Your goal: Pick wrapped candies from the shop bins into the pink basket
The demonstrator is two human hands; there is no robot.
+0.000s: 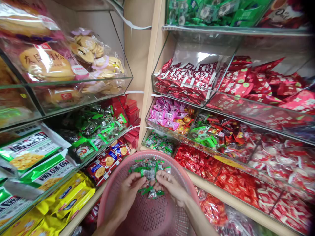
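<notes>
Over a pink plastic basket (118, 167) with a perforated wall and bottom, both hands are at work. My left hand (130, 191) pinches the left end of a small candy in a clear and green wrapper (148, 173). At the candy's other side, the fingertips of my right hand (173, 188) are closed; they seem to grip the wrapper's right end. Several more green-wrapped candies (151, 194) lie in the basket, behind and below my fingers. My hands partly cover them.
Clear bins line both sides: packaged cakes (46, 62) and green-wrapped snacks (98, 126) left, red packets (189, 78), purple candies (164, 113) and red candies (197, 160) right. A bin of green candies (159, 143) stands just behind the basket. Wooden shelf edges (236, 193) flank it.
</notes>
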